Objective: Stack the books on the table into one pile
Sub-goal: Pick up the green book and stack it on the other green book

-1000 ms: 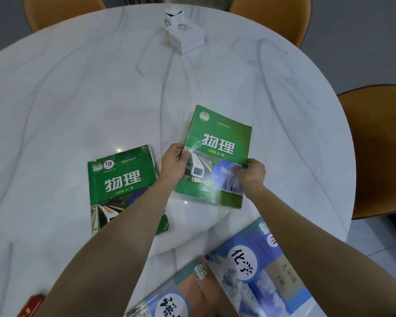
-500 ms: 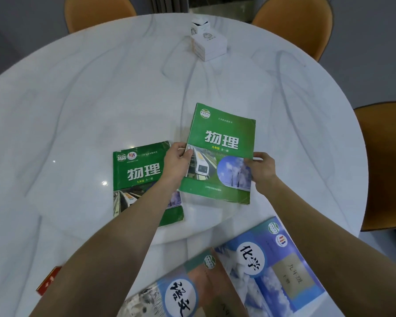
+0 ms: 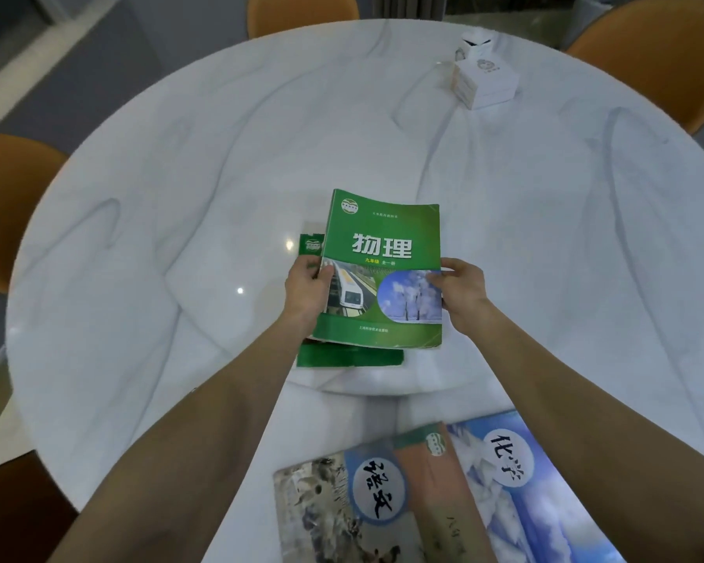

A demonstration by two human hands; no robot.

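Note:
A green physics book (image 3: 383, 245) is held by both hands over a second green physics book (image 3: 350, 356), which lies on the white marble table (image 3: 179, 197). Only the lower book's left strip and bottom edge show. My left hand (image 3: 307, 294) grips the upper book's left edge; my right hand (image 3: 462, 290) grips its right edge. Whether the upper book rests on the lower one or hovers just above it cannot be told. Near the table's front edge lie a book with an ink-painting cover (image 3: 342, 501) and a blue chemistry book (image 3: 525, 481), overlapping.
A small stack of white boxes (image 3: 484, 81) stands at the far right of the table. Orange chairs (image 3: 13, 197) ring the round table at the left, back and right. My forearms (image 3: 204, 440) cross the near part of the table.
Both hands have carried the green book leftward from beside the other green book to over it, covering most of it. The camera view has also shifted left.

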